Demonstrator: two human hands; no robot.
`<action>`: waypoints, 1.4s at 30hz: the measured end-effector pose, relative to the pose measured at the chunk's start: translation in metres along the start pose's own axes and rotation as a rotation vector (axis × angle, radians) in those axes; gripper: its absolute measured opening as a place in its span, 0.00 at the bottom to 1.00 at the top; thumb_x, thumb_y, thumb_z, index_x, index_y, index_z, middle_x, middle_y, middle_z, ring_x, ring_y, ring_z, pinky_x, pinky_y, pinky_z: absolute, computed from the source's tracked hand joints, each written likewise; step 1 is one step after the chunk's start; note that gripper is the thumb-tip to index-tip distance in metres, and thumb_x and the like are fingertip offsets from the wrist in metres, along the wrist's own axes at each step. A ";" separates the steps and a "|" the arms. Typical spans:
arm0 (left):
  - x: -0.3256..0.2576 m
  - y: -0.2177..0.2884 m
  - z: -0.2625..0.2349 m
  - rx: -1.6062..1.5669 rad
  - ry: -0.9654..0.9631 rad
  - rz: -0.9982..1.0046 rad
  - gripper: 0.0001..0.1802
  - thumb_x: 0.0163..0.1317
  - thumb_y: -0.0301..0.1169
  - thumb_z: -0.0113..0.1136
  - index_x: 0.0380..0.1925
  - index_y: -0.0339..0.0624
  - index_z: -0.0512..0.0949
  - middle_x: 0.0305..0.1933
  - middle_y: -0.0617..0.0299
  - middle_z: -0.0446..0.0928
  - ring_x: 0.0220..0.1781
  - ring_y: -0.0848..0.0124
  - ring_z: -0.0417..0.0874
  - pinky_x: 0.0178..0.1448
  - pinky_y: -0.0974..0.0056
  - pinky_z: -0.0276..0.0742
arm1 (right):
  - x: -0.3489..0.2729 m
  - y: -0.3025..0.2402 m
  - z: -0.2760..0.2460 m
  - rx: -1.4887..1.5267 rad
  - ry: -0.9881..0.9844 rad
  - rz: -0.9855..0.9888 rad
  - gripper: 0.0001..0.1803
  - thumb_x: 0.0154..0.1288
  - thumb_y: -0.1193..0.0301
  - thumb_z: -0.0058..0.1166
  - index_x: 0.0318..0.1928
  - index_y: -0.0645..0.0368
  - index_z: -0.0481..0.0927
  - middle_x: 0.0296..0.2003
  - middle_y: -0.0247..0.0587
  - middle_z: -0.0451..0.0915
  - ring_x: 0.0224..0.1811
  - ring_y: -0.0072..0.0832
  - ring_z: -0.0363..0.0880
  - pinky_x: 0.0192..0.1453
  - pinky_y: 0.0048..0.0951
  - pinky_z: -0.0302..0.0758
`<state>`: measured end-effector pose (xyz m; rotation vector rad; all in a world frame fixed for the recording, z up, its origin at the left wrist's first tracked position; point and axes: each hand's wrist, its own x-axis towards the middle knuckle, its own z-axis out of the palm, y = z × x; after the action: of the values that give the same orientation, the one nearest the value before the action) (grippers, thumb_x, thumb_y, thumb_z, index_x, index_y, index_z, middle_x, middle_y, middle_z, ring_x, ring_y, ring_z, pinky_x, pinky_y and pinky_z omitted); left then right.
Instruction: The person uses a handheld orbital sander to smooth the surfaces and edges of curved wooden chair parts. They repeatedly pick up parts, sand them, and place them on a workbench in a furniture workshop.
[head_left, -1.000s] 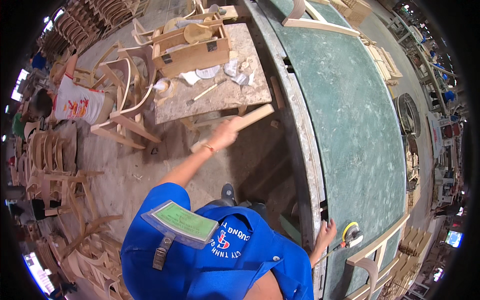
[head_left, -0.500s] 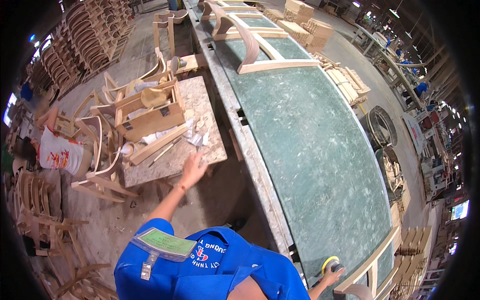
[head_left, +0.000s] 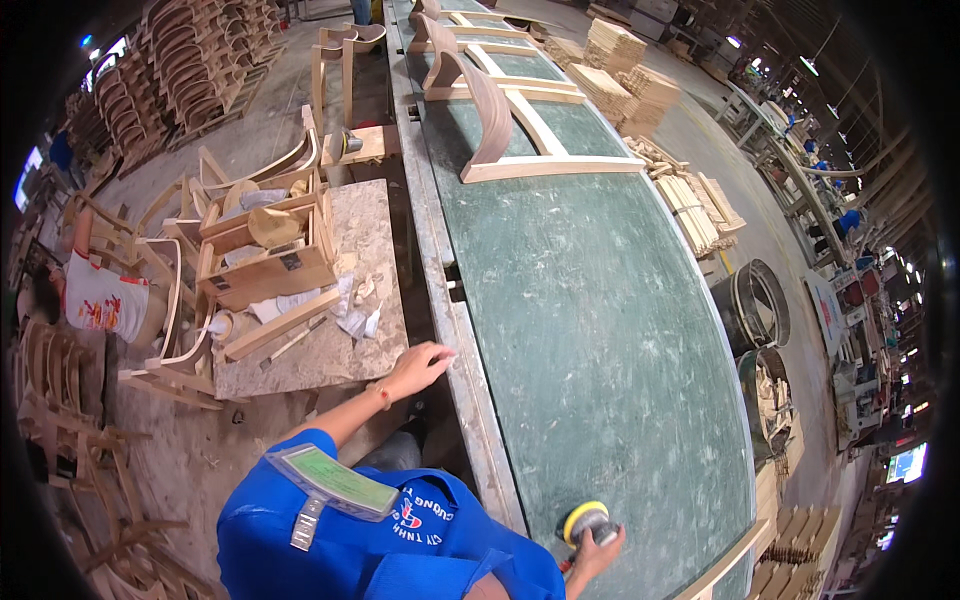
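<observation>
Sander (head_left: 588,522) sits on the green workbench (head_left: 600,300) at its near end, your right hand (head_left: 598,548) wrapped over it; your left hand (head_left: 418,368) rests open-fingered at the bench's left edge, holding nothing. With your body turned left, that one-handed hold could let it skate off the edge.

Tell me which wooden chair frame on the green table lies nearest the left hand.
The curved-back frame at the near end of the row; the others sit farther up the green table, away from the left hand.
</observation>
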<state>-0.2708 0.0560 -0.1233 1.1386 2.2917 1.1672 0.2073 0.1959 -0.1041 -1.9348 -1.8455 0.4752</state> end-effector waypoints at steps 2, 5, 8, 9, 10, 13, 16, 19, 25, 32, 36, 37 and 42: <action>0.065 0.005 0.005 -0.016 0.005 0.027 0.14 0.61 0.34 0.55 0.44 0.42 0.80 0.46 0.53 0.80 0.48 0.59 0.80 0.53 0.60 0.74 | 0.011 -0.048 0.026 0.006 0.018 -0.042 0.43 0.40 0.70 0.68 0.61 0.57 0.66 0.53 0.53 0.72 0.56 0.50 0.70 0.59 0.42 0.67; 0.166 -0.008 0.001 -0.132 0.043 0.010 0.15 0.62 0.35 0.55 0.44 0.40 0.79 0.47 0.53 0.80 0.50 0.62 0.81 0.54 0.62 0.74 | 0.025 -0.110 0.074 -0.009 -0.046 -0.058 0.41 0.43 0.70 0.67 0.62 0.56 0.66 0.53 0.53 0.71 0.55 0.50 0.69 0.59 0.43 0.67; 0.267 -0.032 -0.009 -0.123 0.126 -0.033 0.21 0.60 0.36 0.56 0.53 0.42 0.74 0.53 0.53 0.77 0.55 0.60 0.78 0.58 0.60 0.72 | 0.033 -0.146 0.102 0.016 -0.015 -0.027 0.41 0.44 0.73 0.63 0.63 0.59 0.64 0.56 0.54 0.68 0.59 0.49 0.66 0.64 0.41 0.63; 0.298 -0.044 -0.015 -0.076 0.212 -0.074 0.24 0.59 0.38 0.57 0.55 0.44 0.71 0.54 0.51 0.76 0.56 0.57 0.76 0.58 0.58 0.71 | 0.032 -0.153 0.106 0.039 0.006 -0.001 0.42 0.44 0.73 0.63 0.63 0.60 0.63 0.56 0.54 0.68 0.60 0.49 0.65 0.65 0.41 0.62; 0.331 -0.051 -0.022 -0.033 0.299 -0.106 0.28 0.57 0.39 0.58 0.58 0.45 0.69 0.55 0.49 0.74 0.56 0.54 0.75 0.59 0.56 0.70 | 0.035 -0.160 0.107 0.066 0.035 0.025 0.42 0.44 0.73 0.63 0.63 0.61 0.63 0.57 0.54 0.68 0.60 0.49 0.65 0.66 0.41 0.61; 0.422 -0.067 -0.053 0.010 0.550 -0.097 0.38 0.53 0.45 0.61 0.62 0.42 0.62 0.58 0.44 0.70 0.59 0.48 0.72 0.61 0.52 0.67 | 0.040 -0.161 0.112 0.007 0.003 -0.020 0.40 0.45 0.70 0.66 0.61 0.61 0.66 0.57 0.53 0.69 0.61 0.47 0.66 0.64 0.40 0.64; 0.478 -0.067 -0.059 0.007 0.548 -0.211 0.37 0.53 0.45 0.61 0.60 0.39 0.65 0.55 0.43 0.72 0.58 0.49 0.72 0.61 0.52 0.67 | 0.036 -0.184 0.101 -0.063 -0.024 -0.004 0.37 0.47 0.66 0.68 0.59 0.62 0.70 0.55 0.53 0.72 0.58 0.46 0.69 0.64 0.40 0.63; 0.498 -0.058 -0.044 0.063 0.450 -0.295 0.33 0.52 0.45 0.61 0.55 0.38 0.69 0.54 0.43 0.73 0.57 0.50 0.73 0.59 0.52 0.68 | 0.037 -0.193 0.106 -0.005 -0.008 0.088 0.40 0.45 0.64 0.69 0.61 0.60 0.68 0.58 0.53 0.69 0.62 0.46 0.65 0.66 0.40 0.61; 0.454 -0.011 0.029 -0.173 0.041 -0.015 0.25 0.55 0.43 0.59 0.48 0.37 0.74 0.50 0.46 0.77 0.50 0.51 0.78 0.53 0.54 0.72 | 0.032 -0.191 0.104 -0.082 0.047 0.178 0.42 0.46 0.60 0.68 0.61 0.61 0.67 0.58 0.55 0.70 0.62 0.47 0.65 0.66 0.40 0.60; 0.435 0.027 0.039 -0.466 -0.168 0.028 0.23 0.55 0.39 0.58 0.48 0.34 0.76 0.45 0.48 0.78 0.48 0.58 0.80 0.51 0.60 0.73 | 0.041 -0.191 0.120 -0.058 0.096 0.093 0.39 0.46 0.69 0.65 0.61 0.63 0.66 0.58 0.55 0.68 0.62 0.48 0.64 0.66 0.40 0.61; 0.379 0.074 0.018 -0.620 -0.146 0.181 0.20 0.53 0.35 0.57 0.44 0.35 0.77 0.44 0.48 0.79 0.46 0.56 0.80 0.50 0.58 0.73 | 0.039 -0.154 0.119 -0.005 0.093 0.068 0.42 0.44 0.71 0.66 0.63 0.63 0.63 0.58 0.54 0.67 0.61 0.47 0.65 0.66 0.40 0.61; 0.359 0.104 0.004 -0.857 -0.256 0.147 0.20 0.53 0.34 0.57 0.45 0.35 0.77 0.45 0.50 0.80 0.49 0.63 0.80 0.52 0.61 0.74 | 0.034 -0.148 0.112 -0.053 0.094 0.115 0.42 0.45 0.71 0.66 0.63 0.63 0.63 0.57 0.54 0.68 0.61 0.48 0.65 0.65 0.40 0.61; 0.275 0.164 -0.112 -1.359 -0.289 0.226 0.35 0.61 0.46 0.57 0.60 0.32 0.64 0.56 0.44 0.72 0.55 0.62 0.77 0.59 0.61 0.75 | 0.038 -0.149 0.109 0.007 0.018 0.029 0.42 0.45 0.71 0.67 0.62 0.63 0.64 0.56 0.53 0.69 0.60 0.48 0.66 0.64 0.41 0.62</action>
<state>-0.4262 0.2676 0.0916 0.8455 0.7305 1.9342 0.0255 0.2449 -0.1178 -1.9575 -1.8042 0.4718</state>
